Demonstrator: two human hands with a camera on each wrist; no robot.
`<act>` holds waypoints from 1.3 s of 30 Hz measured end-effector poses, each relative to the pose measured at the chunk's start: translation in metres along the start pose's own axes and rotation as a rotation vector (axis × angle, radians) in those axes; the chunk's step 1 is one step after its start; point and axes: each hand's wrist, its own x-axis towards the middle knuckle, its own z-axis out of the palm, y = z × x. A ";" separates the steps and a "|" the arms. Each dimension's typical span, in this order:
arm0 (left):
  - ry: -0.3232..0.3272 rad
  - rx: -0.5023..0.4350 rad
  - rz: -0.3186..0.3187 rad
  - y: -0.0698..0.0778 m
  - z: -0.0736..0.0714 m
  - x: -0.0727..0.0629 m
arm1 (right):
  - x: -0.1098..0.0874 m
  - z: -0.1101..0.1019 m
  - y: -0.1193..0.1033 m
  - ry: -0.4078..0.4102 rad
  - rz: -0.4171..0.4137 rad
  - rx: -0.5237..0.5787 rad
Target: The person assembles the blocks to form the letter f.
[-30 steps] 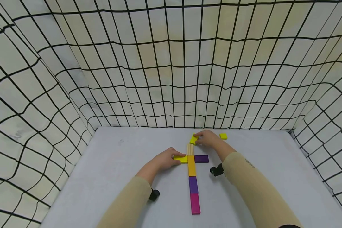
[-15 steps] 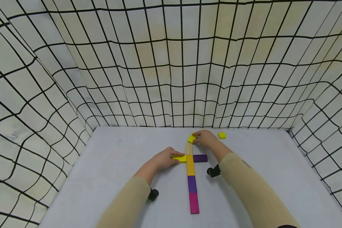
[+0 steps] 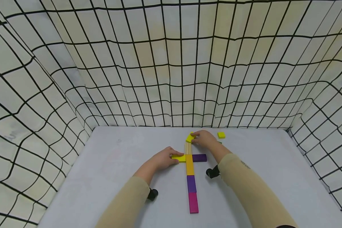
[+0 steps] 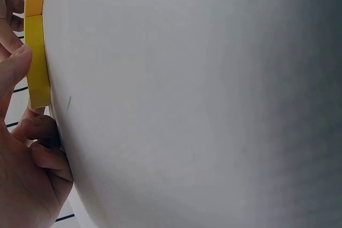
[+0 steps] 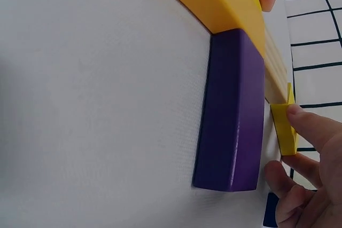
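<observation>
My left hand [image 3: 163, 158] pinches a yellow block [image 3: 178, 158] between thumb and fingers. That block lies flat against the left side of an orange block [image 3: 189, 166]; in the left wrist view the thumb presses on the yellow block [image 4: 37, 62]. At the far end of the row, my right hand [image 3: 204, 139] pinches another yellow block [image 3: 189, 138], set at an angle by the end of a ribbed pale wooden block [image 3: 188, 148]. The right wrist view shows fingertips on this yellow block [image 5: 285, 132]. A purple block [image 3: 199, 158] juts from the orange block's right side.
Nearer me, a violet block [image 3: 191, 183] and a magenta block [image 3: 193, 202] continue the row. A loose yellow block [image 3: 221, 135] lies at the back right. A dark blue piece [image 5: 271, 210] shows partly behind the right fingers. Black netting surrounds the white table [image 3: 117, 148].
My right hand has shifted the far yellow block slightly left, nearer the ribbed block's end. A bit of green now shows beside the right wrist. The left hand keeps its hold.
</observation>
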 end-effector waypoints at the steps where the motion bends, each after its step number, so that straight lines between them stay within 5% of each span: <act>1: 0.001 0.000 0.000 0.000 0.000 0.000 | 0.000 0.000 0.000 -0.002 -0.006 -0.002; 26: 0.000 -0.013 -0.001 0.001 0.000 -0.001 | -0.008 0.001 -0.005 -0.023 -0.036 0.000; 39: -0.003 -0.015 0.001 0.002 0.000 -0.001 | -0.009 0.001 -0.002 0.010 -0.118 0.011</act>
